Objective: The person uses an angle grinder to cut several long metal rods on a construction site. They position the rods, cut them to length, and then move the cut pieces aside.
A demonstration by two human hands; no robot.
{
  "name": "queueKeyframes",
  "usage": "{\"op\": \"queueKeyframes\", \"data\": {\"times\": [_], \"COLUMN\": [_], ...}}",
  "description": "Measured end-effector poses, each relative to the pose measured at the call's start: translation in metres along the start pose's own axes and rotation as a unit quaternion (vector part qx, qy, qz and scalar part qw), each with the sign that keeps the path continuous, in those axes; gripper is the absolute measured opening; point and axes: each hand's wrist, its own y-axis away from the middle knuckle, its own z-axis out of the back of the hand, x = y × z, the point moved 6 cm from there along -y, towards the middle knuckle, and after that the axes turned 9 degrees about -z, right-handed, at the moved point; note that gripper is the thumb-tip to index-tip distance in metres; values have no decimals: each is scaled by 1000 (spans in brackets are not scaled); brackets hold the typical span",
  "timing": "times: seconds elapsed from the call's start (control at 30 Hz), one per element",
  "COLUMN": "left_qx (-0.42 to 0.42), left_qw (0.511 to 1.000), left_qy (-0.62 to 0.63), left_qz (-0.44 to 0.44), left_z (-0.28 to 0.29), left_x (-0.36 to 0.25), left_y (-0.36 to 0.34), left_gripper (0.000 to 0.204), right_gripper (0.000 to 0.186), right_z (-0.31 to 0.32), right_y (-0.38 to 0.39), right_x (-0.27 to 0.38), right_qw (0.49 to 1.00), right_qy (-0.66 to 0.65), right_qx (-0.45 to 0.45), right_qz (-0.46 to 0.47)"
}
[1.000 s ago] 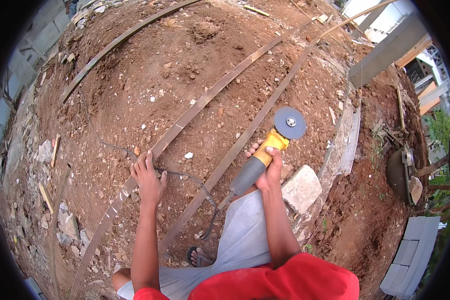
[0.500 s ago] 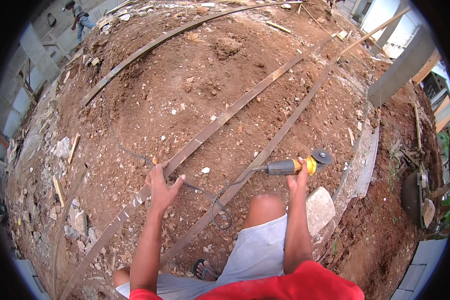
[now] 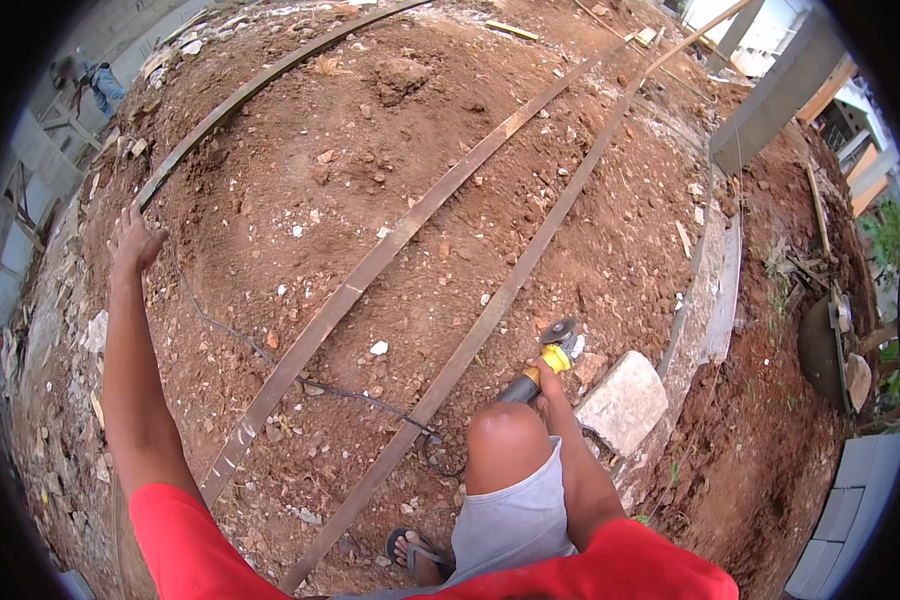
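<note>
Clock read from mid-view, 12 at top.

5 o'clock, nearest: wearer's bare knee (image 3: 508,440), sandalled foot (image 3: 425,555) below it. Just past the knee, right hand (image 3: 553,394) is wrapped around an angle grinder (image 3: 554,357); knee hides part of the grip. Disc (image 3: 558,331) points away from the leg; spinning or not, cannot tell.

Risks: the leg sits close to the tool, so a wrist turn or accidental start could bring the disc to skin. The cord (image 3: 358,394) loops near the foot and crosses both nearer bars; a snag could jerk the grinder. Stone block (image 3: 624,404) at 4, just beside, could knock the disc.

Right bar (image 3: 505,297) and middle bar (image 3: 385,247) run from about 7–8 to 1, lying between the hands.

9 o'clock: left hand (image 3: 136,240), fingers spread, at the near end of the far bar (image 3: 232,101); contact unclear. Overreach could cost balance.

Farther: concrete post (image 3: 770,110) at 2; another person (image 3: 105,88) at 10.
</note>
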Motion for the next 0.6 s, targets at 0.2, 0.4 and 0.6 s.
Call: {"op": "queueKeyframes", "data": {"times": [0.2,0.4,0.6], "left_qx": [-75,-90,15], "left_qw": [994,988,967], "left_qy": [-77,-22,146], "left_qz": [9,-121,-210], "left_z": [-1,2,20], "left_x": [-5,2,-86], "left_y": [-23,1,99], "left_gripper": [89,41,32], "right_gripper": [73,84,67], "right_z": [15,-9,15], "right_y": [4,51,66], "right_x": [19,35,70], "right_qw": [960,906,773], "right_qy": [251,390,619], "right_qx": [-113,-162,-127], "right_qz": [47,-26,57]}}
